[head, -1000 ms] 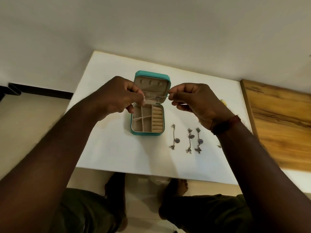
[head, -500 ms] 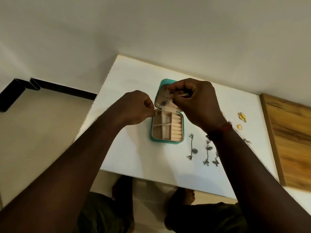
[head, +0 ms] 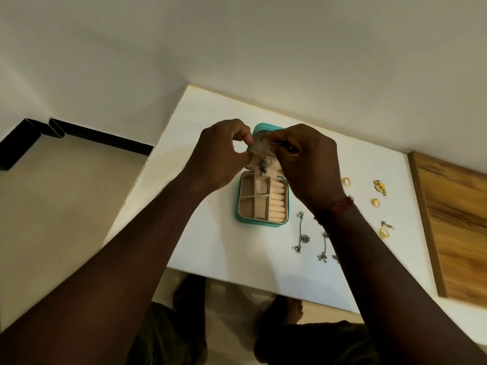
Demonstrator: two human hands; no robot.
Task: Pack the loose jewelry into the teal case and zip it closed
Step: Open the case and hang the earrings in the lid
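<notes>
The teal case (head: pixel 263 224) lies open on the white table (head: pixel 216 238), its beige tray showing dividers and ring rolls. My left hand (head: pixel 218 154) pinches a beige flap inside the raised lid (head: pixel 263 147). My right hand (head: pixel 308 164) holds one end of a silver chain at the lid; the chain's charms (head: pixel 262 168) dangle over the lid's pocket. Two or three silver chains (head: pixel 300 233) lie right of the case, partly under my right forearm. Gold rings and earrings (head: pixel 380 186) lie further right.
A wooden board (head: pixel 458 219) borders the table on the right. The wall stands just behind the table. My feet and the floor show below the table's near edge, and a black skirting runs along the floor at left.
Both hands moved from stretching the chain above the case to the lid. My left hand let go of the chain and took the lid's flap; my right hand lowered the chain against the lid.
</notes>
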